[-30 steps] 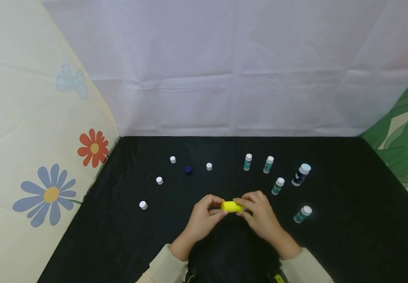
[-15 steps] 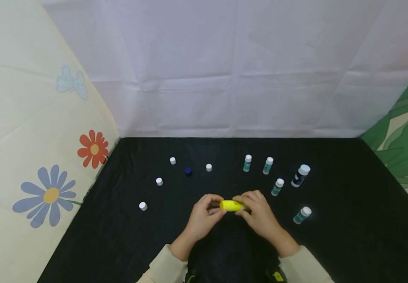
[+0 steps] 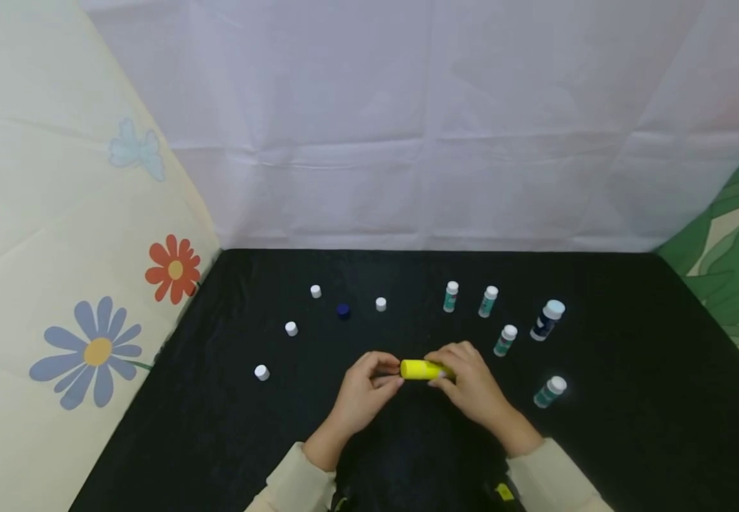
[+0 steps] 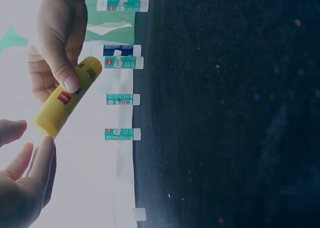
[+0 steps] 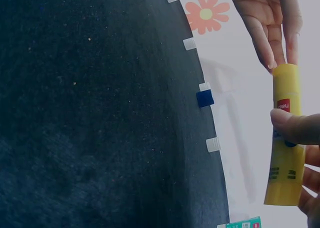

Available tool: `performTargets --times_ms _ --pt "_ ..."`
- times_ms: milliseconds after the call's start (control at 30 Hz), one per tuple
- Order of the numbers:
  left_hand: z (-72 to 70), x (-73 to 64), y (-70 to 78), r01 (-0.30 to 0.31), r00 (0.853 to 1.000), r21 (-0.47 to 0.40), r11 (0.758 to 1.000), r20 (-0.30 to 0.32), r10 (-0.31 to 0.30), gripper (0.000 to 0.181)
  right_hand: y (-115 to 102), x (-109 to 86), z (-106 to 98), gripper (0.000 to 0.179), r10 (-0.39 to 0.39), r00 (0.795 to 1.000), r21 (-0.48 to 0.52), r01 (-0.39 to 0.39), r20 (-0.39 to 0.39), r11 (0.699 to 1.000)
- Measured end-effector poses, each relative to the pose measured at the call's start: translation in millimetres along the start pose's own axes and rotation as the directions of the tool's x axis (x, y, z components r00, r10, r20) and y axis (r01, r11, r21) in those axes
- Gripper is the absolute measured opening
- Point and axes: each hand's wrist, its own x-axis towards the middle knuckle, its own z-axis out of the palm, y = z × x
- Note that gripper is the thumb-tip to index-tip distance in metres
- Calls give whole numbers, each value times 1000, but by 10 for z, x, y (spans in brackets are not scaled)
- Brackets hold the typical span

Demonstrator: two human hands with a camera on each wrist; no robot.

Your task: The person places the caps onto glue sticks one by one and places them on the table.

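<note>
Yellow cylindrical plastic tube is up over the black tabletop, well in from the back edge, roughly midway across. Right hand pinches the barrel; left hand has parted fingers right at the end, not visibly gripping. I'd hold the barrel steady and bring the left fingertips in evenly, no sideways twist. Red label reads "deli". Lettering on the teal-and-white cylindrical plastic tubes toward the right edge? Too tiny for me.

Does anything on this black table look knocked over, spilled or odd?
Nothing stands out. The dark blue glue stick and four teal glue sticks stand upright, and no spill shows. The yellow glue stick is sideways because the right hand holds it.
</note>
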Motion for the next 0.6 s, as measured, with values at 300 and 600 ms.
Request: performTargets --times_ms 300,600 --pt "-43 -19 -93 5 999 46 999 -48 -2 20 6 53 33 31 49 997 10 -50 59 999" --pt "-129 -5 -390 5 995 76 997 -100 3 21 30 73 94 29 72 993 5 -73 95 997"
